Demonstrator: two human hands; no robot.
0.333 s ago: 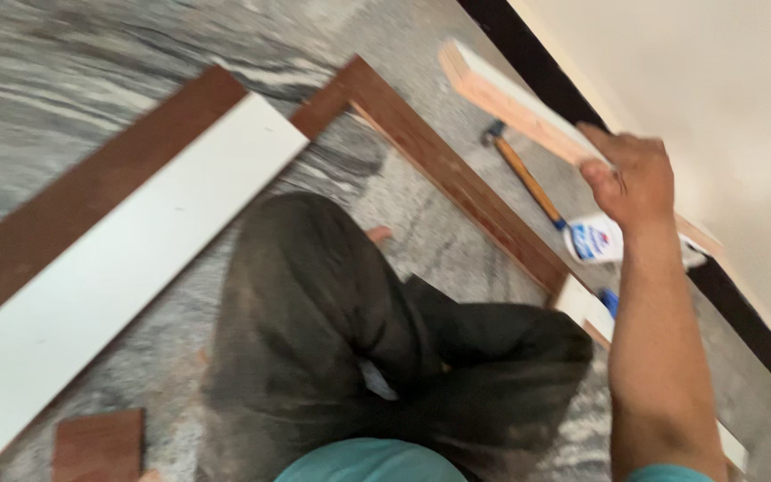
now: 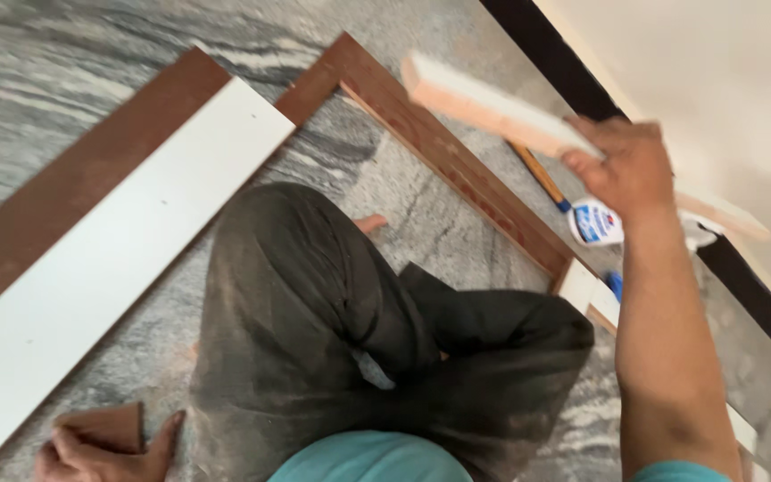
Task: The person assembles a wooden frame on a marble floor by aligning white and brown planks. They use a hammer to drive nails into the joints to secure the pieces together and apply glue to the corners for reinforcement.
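My right hand [image 2: 628, 165] grips a long pale wooden strip [image 2: 484, 107], held up off the floor and slanting from upper left to lower right. At the bottom left corner my left hand [image 2: 104, 453] rests on a small brown wooden block [image 2: 104, 424] on the floor, fingers curled over its edge. My legs in dark trousers are folded between the two hands.
A long white board [image 2: 109, 259] lies beside a brown board [image 2: 73, 178] on the grey marble floor. A brown L-shaped frame piece [image 2: 439, 147] lies ahead. A white glue bottle [image 2: 595, 223] and a hammer's wooden handle [image 2: 539, 174] lie near the black skirting [image 2: 564, 71].
The wooden strip in my right hand has swung leftward and looms larger. My left hand and the small brown block have come into sight at the bottom left.
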